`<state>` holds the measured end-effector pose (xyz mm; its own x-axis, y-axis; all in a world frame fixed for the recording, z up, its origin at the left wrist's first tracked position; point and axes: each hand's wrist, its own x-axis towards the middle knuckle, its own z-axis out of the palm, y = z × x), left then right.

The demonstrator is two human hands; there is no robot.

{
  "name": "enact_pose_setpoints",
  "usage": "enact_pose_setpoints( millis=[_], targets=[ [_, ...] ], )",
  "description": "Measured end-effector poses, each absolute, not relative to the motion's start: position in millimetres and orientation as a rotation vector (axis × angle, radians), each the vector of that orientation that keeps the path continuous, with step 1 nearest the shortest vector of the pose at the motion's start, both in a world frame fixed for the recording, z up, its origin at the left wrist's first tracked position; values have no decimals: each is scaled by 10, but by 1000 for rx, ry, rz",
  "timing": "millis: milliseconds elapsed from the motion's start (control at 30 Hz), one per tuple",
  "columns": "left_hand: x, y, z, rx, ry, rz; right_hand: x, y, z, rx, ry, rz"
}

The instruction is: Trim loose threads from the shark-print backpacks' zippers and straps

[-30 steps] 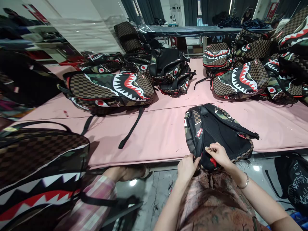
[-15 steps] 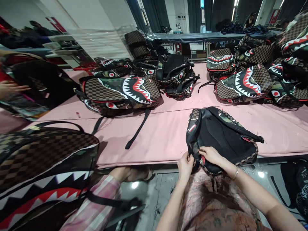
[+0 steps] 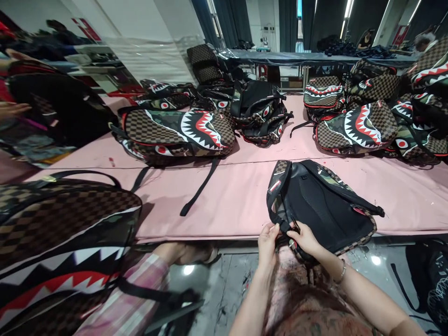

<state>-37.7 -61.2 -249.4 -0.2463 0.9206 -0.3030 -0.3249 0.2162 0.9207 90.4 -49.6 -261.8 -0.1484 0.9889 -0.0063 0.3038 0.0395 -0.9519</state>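
A backpack (image 3: 322, 210) with a black padded back and checkered edges lies back side up at the pink table's front edge, its lower part against my lap. My left hand (image 3: 268, 240) is closed at its left corner, pinching the lower end of the shoulder strap (image 3: 276, 205) near a black buckle. Close beside it, my right hand (image 3: 305, 239) is closed too, thumb and fingers together at the strap's end. Thin dark points stick up from its fingers, like a small pointed tool; its exact kind is too small to tell.
Shark-mouth backpacks lie on the pink table (image 3: 231, 196): one backpack (image 3: 164, 130) at centre left, piles behind and at right. A large backpack (image 3: 70, 233) fills the left foreground by a person's plaid-clothed leg (image 3: 140, 289). Another person's hand (image 3: 14, 109) touches a black backpack at far left.
My right hand has shifted slightly down and turned, and dark points now show above its fingers. The strap at the left corner lies straighter between my hands. The view has tilted slightly.
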Motion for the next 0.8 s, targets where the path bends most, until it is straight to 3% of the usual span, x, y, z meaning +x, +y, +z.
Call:
enact_pose_setpoints(
  millis=[167,333,800],
  targets=[
    [-525,-745,-2452,975,1630,1440,788,-515,-2711,-1416,-1496,1125],
    [-544,-774,-2416,1551,1697,1177,769,-550,-2727,-1443,-1475,1065],
    [-397,-642,-2440,846,1221,1220,905,-540,-2633,-1361,-1503,1075]
  ],
)
